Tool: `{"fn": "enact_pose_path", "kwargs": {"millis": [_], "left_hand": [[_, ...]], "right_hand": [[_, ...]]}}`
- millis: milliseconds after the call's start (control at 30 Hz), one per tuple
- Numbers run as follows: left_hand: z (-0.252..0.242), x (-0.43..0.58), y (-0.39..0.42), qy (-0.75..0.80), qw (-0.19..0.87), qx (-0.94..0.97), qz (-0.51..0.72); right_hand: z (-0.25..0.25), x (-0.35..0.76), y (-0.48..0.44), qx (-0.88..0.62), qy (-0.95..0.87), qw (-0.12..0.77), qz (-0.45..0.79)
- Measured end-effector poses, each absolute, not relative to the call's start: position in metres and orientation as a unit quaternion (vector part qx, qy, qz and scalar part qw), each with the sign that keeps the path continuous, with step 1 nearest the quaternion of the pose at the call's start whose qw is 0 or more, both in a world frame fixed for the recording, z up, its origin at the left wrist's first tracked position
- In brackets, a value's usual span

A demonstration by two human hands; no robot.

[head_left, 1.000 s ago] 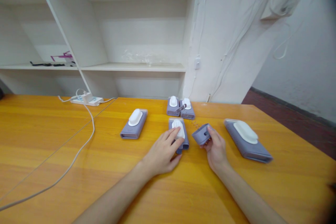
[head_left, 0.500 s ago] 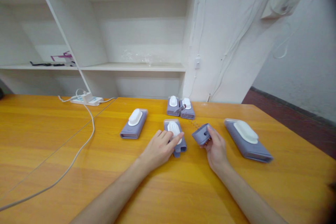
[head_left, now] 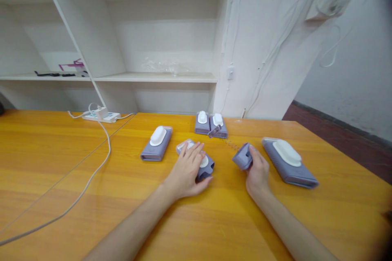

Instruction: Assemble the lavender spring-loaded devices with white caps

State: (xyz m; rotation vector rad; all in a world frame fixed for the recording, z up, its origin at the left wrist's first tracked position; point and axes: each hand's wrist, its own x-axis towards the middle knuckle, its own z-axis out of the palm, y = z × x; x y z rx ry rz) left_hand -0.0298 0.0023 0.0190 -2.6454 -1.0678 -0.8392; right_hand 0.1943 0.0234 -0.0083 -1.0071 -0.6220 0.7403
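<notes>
An orange wooden desk (head_left: 61, 163) is seen, on which several purple cases with white tops are laid: one at the left (head_left: 156, 143), a pair at the back (head_left: 210, 124), a large one at the right (head_left: 288, 161). A white power strip (head_left: 101, 116) and its cable (head_left: 92, 171) are laid at the left.

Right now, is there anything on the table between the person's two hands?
Head view: bare orange tabletop separates left hand on one purple block from right hand holding a small purple piece.

White power strip (head_left: 101, 116) at ten o'clock on the wooden surface (head_left: 61, 171), cable (head_left: 92, 179) trailing toward seven; pink item (head_left: 73, 65) on the shelf (head_left: 45, 77) behind.
</notes>
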Motion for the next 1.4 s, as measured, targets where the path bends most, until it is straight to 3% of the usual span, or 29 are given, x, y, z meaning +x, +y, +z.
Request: {"fn": "enact_pose_path", "kwargs": {"millis": [167,500,733,900,1400], "left_hand": [[0.025,-0.036,0.005,-0.373,0.080,-0.891,-0.244],[0.010,-0.029,0.016,-0.429,0.177,-0.839,-0.283],[0.015,-0.051,0.022,-0.336,0.134,-0.889,-0.282],[0.009,-0.046,0.022,-0.370,0.092,-0.882,-0.276],[0.001,-0.044,0.026,-0.506,0.129,-0.749,-0.407]], "right_hand": [[-0.008,0.202,0.027,-0.496,-0.271,0.760,0.320],[-0.002,0.205,0.026,-0.513,-0.255,0.749,0.332],[-0.005,0.207,0.029,-0.516,-0.254,0.749,0.328],[-0.010,0.210,0.031,-0.523,-0.256,0.744,0.327],[-0.005,0.210,0.028,-0.502,-0.313,0.688,0.420]]}}
